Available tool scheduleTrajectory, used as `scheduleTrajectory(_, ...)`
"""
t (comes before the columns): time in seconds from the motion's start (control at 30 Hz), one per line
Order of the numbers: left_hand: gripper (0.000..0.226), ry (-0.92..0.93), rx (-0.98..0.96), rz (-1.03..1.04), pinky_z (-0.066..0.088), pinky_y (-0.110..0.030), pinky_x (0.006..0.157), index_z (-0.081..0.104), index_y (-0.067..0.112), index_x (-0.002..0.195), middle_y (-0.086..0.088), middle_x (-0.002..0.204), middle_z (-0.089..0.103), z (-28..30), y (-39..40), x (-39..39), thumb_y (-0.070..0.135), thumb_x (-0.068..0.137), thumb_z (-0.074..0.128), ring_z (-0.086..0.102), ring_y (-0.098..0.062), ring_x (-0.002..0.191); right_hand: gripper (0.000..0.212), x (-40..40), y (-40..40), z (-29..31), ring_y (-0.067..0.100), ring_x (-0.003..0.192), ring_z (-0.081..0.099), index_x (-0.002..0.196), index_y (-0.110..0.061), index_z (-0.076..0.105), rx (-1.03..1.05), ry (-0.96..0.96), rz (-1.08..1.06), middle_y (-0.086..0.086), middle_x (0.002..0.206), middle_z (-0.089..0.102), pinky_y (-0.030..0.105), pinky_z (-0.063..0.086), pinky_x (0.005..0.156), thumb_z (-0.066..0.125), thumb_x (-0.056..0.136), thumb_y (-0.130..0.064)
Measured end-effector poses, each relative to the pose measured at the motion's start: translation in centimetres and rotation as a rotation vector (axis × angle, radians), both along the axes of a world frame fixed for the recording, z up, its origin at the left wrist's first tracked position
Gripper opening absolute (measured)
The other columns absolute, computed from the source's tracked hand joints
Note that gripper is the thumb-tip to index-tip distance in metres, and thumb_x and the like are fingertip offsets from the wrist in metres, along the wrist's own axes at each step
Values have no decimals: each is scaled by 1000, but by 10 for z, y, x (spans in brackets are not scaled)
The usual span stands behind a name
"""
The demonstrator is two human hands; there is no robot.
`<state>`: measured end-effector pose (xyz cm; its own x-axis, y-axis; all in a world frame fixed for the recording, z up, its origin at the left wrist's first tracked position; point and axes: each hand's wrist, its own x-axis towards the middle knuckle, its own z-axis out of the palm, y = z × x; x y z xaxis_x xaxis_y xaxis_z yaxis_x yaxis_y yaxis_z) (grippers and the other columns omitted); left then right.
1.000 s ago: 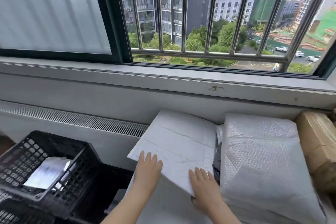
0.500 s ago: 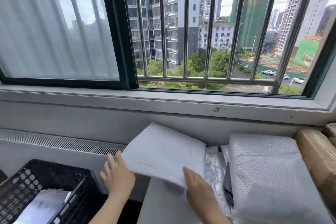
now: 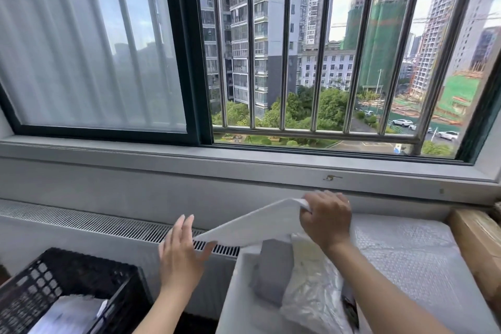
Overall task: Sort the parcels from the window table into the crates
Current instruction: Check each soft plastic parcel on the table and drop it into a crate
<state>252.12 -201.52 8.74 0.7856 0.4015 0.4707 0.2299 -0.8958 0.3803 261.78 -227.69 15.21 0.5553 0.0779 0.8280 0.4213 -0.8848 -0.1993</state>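
Your R hand [image 3: 325,221] grips the far top corner of the white parcel [image 3: 252,228], lifted above the table [image 3: 238,306]. L hand [image 3: 181,255], fingers straight, touches its low left edge w/ thumb under. Black crate [image 3: 67,276] sits lower left.

window [image 3: 311,49]: dark frame, steel bars, daylit towers | frosted pane [image 3: 89,49] left | sill [image 3: 189,163] grey | radiator grille [image 3: 81,221] below

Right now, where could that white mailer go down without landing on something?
The black crate has bare floor between its far wall and the parcel already inside. The table's near-left strip, beside the grey packet, is bare too. Rightward it is crowded: bubble-wrap parcel, then cardboard box.
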Motion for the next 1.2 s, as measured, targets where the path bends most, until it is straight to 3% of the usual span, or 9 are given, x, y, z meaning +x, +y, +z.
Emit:
scheduleTrajectory(0.1,84,-66,-86,-106,46,-45,79,62,5,103,-7,99,66,5,-11,8,80,73,40,64,-30,90,23,7,0,35,27,36,42,46,-13,42,144,-17,4,5,40,46,26,34,53,35,65,-22)
scheduleTrajectory(0.23,56,-130,-283,-238,49,-36,74,64,10,102,1,87,68,17,-24,15,60,77,63,65,-24,81,16,10,2,72,28,53,33,52,-13,31,227,149,35,3,47,36,30,25,61,36,65,-20)
scheduleTrajectory(0.37,14,-216,-572,-199,39,-22,55,54,11,86,7,69,59,31,-38,22,21,93,60,61,-26,70,22,21,3,77,30,62,50,78,-8,60,258,77,114,12,66,61,32,32,68,44,71,-21)
scheduleTrajectory(0.47,21,-341,-642,-133,36,-30,56,50,7,85,4,68,56,46,-42,23,23,98,50,55,-23,66,37,29,-2,63,34,93,60,108,-7,57,227,16,146,13,100,65,38,40,81,59,78,-28)
scheduleTrajectory(0.57,26,-439,-700,-77,34,-30,53,44,12,78,1,65,51,66,-36,21,24,101,44,49,-17,60,65,26,-12,37,33,122,48,129,-16,36,246,10,88,14,133,52,44,38,95,70,78,-41)
scheduleTrajectory(0.63,29,-469,-718,-54,33,-34,58,41,16,73,1,65,49,76,-27,22,24,101,45,47,-21,61,77,19,-20,15,34,132,38,137,-20,26,254,71,95,16,147,37,48,35,101,64,78,-53)
scheduleTrajectory(0.87,25,-465,-775,42,33,-30,66,50,5,81,-8,75,52,97,6,36,23,98,51,46,-22,73,104,-15,-47,-73,28,145,16,151,-26,16,-301,192,388,8,160,8,47,9,117,46,71,-85)
scheduleTrajectory(0.97,25,-446,-793,89,33,-31,67,51,5,78,-9,73,51,97,13,39,21,97,52,45,-22,73,110,-24,-54,-98,30,146,12,153,-32,7,-351,237,398,6,161,6,53,12,113,49,68,-87)
scheduleTrajectory(1.2,36,-469,-907,197,32,-29,68,39,12,62,-5,65,44,93,24,40,14,96,52,41,-19,72,103,-39,-59,-109,32,143,22,152,-28,15,-362,138,431,11,157,20,55,17,112,57,73,-77)
